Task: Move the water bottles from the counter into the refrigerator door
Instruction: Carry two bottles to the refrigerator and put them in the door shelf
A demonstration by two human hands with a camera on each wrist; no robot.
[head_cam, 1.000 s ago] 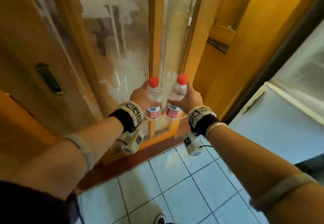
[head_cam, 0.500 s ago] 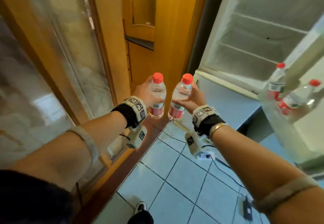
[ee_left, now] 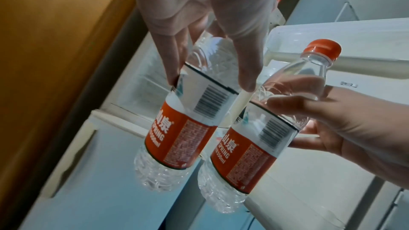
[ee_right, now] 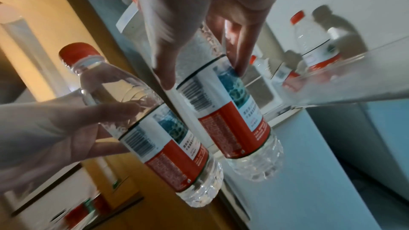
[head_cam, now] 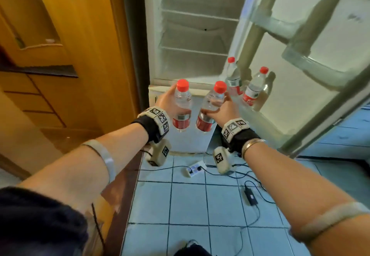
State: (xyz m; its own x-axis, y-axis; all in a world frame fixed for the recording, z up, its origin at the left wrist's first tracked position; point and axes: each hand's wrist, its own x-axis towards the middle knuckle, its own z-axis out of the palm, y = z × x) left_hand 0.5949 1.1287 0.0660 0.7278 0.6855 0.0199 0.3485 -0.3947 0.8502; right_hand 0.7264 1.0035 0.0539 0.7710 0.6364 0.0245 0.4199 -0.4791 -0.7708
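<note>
Pale blue tiled floor (head_cam: 186, 201) before an open refrigerator (head_cam: 192, 35) with bare white shelves; wooden cabinetry (head_cam: 66, 35) stands to its left, and a power strip (head_cam: 193, 170) with trailing cables lies on the tiles. The refrigerator door (head_cam: 320, 41) swings out to the right. In its lower door bin (head_cam: 258, 119) I see two shelved bottles (head_cam: 254, 87), upright, red-capped, side by side.

From my remote station I read the hands as follows. The left hand (head_cam: 170, 103) grips the left bottle (head_cam: 181, 105) around its clear upper body; in the left wrist view the fingers (ee_left: 245, 62) curl down to the top edge of the label. The right hand (head_cam: 225, 110) grips the right bottle (head_cam: 211, 107) in the same manner, thumb (head_cam: 208, 113) across the front just above the red label. Both held bottles are full, capped in red, and carried in the air in front of the lower refrigerator compartment. The left bottle is nearly upright; the right bottle tilts with its cap toward the door. The two are close together, their bases just apart. The right bottle is near the door bin but outside it.
</note>
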